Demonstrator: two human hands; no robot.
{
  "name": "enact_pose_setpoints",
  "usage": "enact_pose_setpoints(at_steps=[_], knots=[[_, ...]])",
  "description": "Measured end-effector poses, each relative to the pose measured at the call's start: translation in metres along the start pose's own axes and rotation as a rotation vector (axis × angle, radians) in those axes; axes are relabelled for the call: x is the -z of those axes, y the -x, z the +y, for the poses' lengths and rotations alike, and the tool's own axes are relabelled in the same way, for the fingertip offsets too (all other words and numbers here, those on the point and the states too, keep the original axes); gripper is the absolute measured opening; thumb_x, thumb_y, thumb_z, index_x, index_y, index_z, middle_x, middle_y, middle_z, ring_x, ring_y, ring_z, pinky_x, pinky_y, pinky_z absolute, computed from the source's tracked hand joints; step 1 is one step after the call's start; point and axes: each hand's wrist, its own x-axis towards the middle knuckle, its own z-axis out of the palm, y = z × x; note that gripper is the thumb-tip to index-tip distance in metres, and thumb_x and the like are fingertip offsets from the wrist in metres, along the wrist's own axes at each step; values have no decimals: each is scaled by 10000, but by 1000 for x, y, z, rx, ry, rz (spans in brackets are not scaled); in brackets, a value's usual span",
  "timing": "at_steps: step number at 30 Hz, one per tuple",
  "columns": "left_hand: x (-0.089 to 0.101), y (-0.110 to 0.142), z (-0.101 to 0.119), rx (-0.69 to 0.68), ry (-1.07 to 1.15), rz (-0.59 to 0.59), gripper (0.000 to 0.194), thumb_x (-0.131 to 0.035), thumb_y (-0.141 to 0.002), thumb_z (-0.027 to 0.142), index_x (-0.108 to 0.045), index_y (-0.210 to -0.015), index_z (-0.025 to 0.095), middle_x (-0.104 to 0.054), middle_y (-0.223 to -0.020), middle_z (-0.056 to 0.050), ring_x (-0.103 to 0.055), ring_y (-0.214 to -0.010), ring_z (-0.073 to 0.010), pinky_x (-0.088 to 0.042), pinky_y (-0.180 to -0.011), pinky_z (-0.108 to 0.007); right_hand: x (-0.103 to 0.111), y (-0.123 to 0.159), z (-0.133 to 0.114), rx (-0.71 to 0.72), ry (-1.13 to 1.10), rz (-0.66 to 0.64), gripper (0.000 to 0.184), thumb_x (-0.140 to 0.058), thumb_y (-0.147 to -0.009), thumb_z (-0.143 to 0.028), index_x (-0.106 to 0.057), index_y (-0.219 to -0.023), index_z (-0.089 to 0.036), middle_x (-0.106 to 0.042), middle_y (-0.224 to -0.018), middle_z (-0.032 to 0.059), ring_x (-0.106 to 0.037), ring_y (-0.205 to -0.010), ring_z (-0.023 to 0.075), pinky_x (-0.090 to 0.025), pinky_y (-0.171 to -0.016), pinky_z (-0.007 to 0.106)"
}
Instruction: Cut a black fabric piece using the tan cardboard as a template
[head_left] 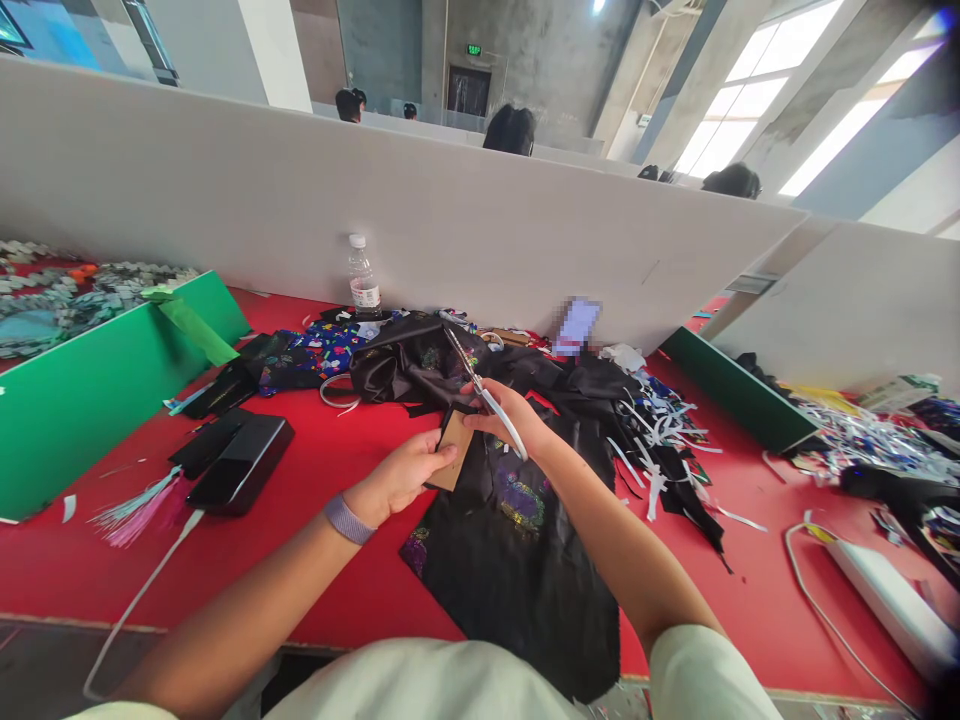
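Note:
My left hand (409, 468) is closed on a small brown cardboard piece (452, 458) with a black edge, thumb lying on its face. Scissors (462, 360) with a white handle are in my right hand (514, 412), blades pointing up and away to the left. Fingertips of the right hand also reach the cardboard's upper right edge. Beneath both hands a black fabric sheet (555, 580) with a glittery printed pattern lies over the table and hangs past its front edge. More crumpled black fabric (390, 362) is heaped just beyond the hands.
On the red table (330, 580) a black box-like device (251, 470) sits left, near pink and pale tassels (142, 510). A water bottle (362, 275) stands by the white partition (450, 200). White strips (656, 430) lie right. Green dividers (112, 400) flank the space.

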Motion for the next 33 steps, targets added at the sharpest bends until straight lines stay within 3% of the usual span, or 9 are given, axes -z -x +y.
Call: enact_pose_setpoints(at_steps=[4, 8, 10, 14, 18, 25, 33], knots=[[8, -3, 12, 34, -43, 73, 279, -778, -713, 303, -657, -933, 182, -732, -844, -44, -678, -719, -185, -501, -617, -261, -2, -2, 7, -35, 8, 159, 394, -691, -738, -377, -598, -1069, -184, -648, -830, 9, -608, -779, 175, -467, -744, 308], [23, -10, 29, -30, -8, 190, 258, -784, -700, 261, -651, -908, 185, -731, -841, -44, -682, -699, -179, -504, -615, -255, -5, 9, 10, -77, 1, 300, 411, -607, -818, -504, -580, -1090, -197, -658, -858, 31, -594, -743, 173, -460, -705, 303], [31, -15, 34, -71, 16, 242, 263, -785, -689, 244, -647, -905, 186, -731, -853, -42, -683, -705, -175, -511, -620, -254, -9, 22, 9, -107, -115, 227, 449, -573, -832, -574, -580, -1079, -198, -666, -845, 34, -576, -689, 160, -449, -639, 280], [44, -24, 41, -151, 44, 317, 263, -778, -676, 236, -648, -902, 199, -718, -822, -20, -672, -689, -160, -519, -616, -254, -24, 59, 6, -198, -350, -100, 592, -510, -815, -721, -586, -1070, -192, -665, -823, 35, -524, -602, 132, -395, -548, 251], [50, -29, 48, -183, 48, 404, 279, -772, -671, 228, -654, -920, 188, -706, -846, -26, -655, -685, -149, -529, -617, -268, -42, 89, 10, -392, -533, -300, 714, -488, -752, -812, -584, -1074, -182, -662, -787, 37, -522, -574, 123, -387, -543, 246], [39, -25, 55, -280, 126, 401, 241, -718, -700, 171, -652, -931, 170, -690, -874, -40, -646, -747, -166, -550, -668, -311, -76, 96, 25, -653, -787, -406, 860, -490, -631, -899, -593, -1011, -134, -647, -691, 33, -534, -507, 116, -427, -535, 251], [24, -25, 46, -358, 227, 466, 182, -676, -707, 137, -609, -875, 161, -674, -836, -20, -630, -720, -143, -518, -656, -275, -100, 77, 18, -695, -910, -321, 738, -356, -803, -825, -582, -967, -142, -629, -665, 24, -533, -491, 108, -433, -532, 244]])
